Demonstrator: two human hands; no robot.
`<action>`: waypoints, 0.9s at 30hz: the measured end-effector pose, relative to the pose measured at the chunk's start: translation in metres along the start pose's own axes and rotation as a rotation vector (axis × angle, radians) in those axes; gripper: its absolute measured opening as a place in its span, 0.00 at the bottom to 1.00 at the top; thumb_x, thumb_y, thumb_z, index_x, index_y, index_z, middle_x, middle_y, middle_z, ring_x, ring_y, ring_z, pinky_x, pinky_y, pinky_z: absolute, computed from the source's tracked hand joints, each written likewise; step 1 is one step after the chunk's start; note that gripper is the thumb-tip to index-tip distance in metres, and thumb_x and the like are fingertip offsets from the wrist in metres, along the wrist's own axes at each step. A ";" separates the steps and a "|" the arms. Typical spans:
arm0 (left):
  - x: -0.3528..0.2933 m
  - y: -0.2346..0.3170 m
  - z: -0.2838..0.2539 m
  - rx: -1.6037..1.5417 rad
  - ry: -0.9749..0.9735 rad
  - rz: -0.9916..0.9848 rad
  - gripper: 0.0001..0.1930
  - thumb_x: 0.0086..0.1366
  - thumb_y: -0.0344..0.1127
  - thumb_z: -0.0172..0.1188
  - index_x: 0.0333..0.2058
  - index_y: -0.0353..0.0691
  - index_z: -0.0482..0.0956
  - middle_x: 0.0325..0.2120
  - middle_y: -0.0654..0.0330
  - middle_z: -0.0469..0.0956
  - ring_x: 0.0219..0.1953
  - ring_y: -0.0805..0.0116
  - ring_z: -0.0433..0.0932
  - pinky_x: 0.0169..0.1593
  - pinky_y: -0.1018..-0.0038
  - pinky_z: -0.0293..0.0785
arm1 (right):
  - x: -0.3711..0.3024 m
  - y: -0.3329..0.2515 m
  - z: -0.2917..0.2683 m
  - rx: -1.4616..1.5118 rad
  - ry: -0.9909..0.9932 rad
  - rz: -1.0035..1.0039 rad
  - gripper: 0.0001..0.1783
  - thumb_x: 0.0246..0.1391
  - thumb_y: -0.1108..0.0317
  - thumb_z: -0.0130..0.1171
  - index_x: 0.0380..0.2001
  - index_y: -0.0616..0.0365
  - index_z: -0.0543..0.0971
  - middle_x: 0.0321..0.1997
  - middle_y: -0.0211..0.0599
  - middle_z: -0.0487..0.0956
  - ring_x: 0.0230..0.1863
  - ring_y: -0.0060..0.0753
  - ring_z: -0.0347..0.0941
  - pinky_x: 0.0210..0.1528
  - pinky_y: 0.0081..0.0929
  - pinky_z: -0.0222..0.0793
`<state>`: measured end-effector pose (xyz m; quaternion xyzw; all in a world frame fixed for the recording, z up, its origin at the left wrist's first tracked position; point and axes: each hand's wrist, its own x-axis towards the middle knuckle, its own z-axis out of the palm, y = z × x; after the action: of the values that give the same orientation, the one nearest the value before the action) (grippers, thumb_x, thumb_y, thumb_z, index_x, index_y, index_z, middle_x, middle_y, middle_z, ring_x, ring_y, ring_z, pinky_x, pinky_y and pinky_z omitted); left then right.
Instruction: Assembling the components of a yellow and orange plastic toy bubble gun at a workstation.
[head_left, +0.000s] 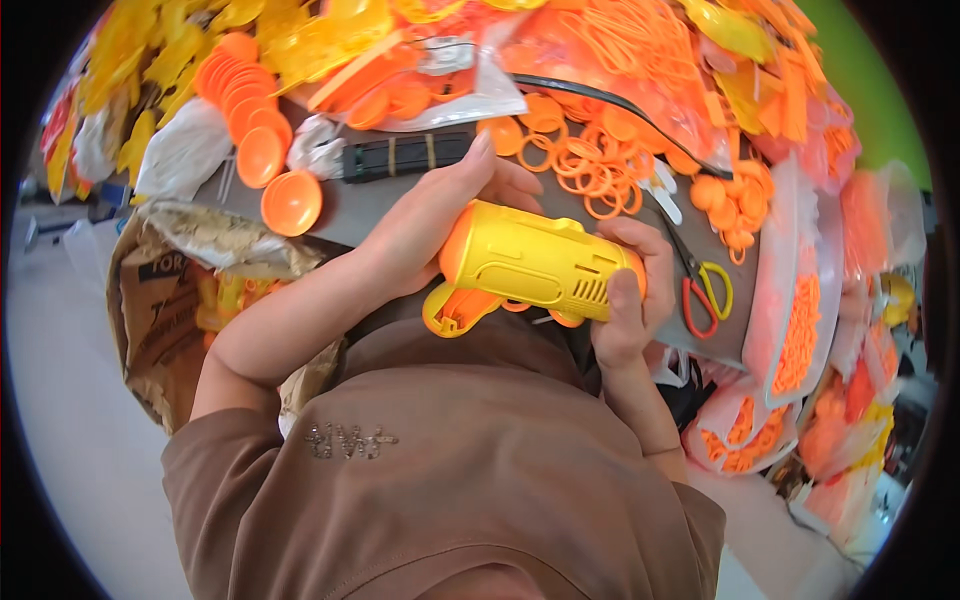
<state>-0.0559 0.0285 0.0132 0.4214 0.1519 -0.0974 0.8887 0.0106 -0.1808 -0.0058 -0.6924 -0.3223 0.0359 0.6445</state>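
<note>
A yellow plastic toy housing (540, 258), rounded and slotted with vents, is held between my two hands over the near table edge. Its left end is an orange cap (457, 245), and an orange and yellow handle-like part (452, 311) hangs below. My left hand (430, 212) lies with its palm against the cap, its fingers reaching behind the housing. At the other end, my right hand (638, 290) has its thumb in front and its fingers curled over the top. The housing's far side is hidden.
Orange cups (291, 203), orange rings (590, 165) and a bundle of black strips (405, 155) lie on the table. Scissors (700, 285) rest right of my right hand. A paper sack (150, 330) stands left, and a tub of orange pieces (765, 300) at the right.
</note>
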 end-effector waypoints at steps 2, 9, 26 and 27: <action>-0.004 -0.003 0.002 0.145 -0.060 0.117 0.27 0.67 0.55 0.47 0.48 0.33 0.70 0.44 0.54 0.74 0.46 0.65 0.75 0.49 0.72 0.72 | 0.001 0.005 -0.003 0.004 0.060 0.074 0.22 0.59 0.58 0.47 0.45 0.69 0.68 0.45 0.43 0.71 0.43 0.28 0.68 0.48 0.24 0.64; 0.006 -0.021 -0.002 1.052 -0.151 0.668 0.32 0.52 0.37 0.69 0.53 0.34 0.65 0.46 0.51 0.67 0.46 0.57 0.71 0.50 0.69 0.69 | -0.002 0.017 -0.017 -0.042 0.083 0.141 0.23 0.59 0.56 0.49 0.46 0.67 0.68 0.47 0.42 0.70 0.46 0.29 0.68 0.51 0.25 0.62; 0.049 0.038 0.021 1.157 0.115 0.875 0.08 0.55 0.29 0.62 0.34 0.34 0.78 0.31 0.54 0.78 0.34 0.59 0.78 0.40 0.72 0.72 | -0.029 0.032 -0.023 0.101 0.319 0.111 0.23 0.51 0.59 0.53 0.44 0.67 0.68 0.41 0.46 0.73 0.39 0.33 0.73 0.42 0.27 0.70; 0.051 0.044 0.022 1.207 0.171 0.921 0.08 0.55 0.29 0.62 0.34 0.34 0.78 0.30 0.54 0.78 0.35 0.59 0.78 0.40 0.72 0.72 | -0.030 0.033 -0.026 0.102 0.326 0.111 0.23 0.51 0.59 0.53 0.44 0.67 0.68 0.41 0.46 0.73 0.39 0.33 0.73 0.42 0.27 0.70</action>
<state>0.0094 0.0364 0.0396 0.8608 -0.0503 0.2500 0.4404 0.0121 -0.2166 -0.0427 -0.6724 -0.1726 -0.0248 0.7194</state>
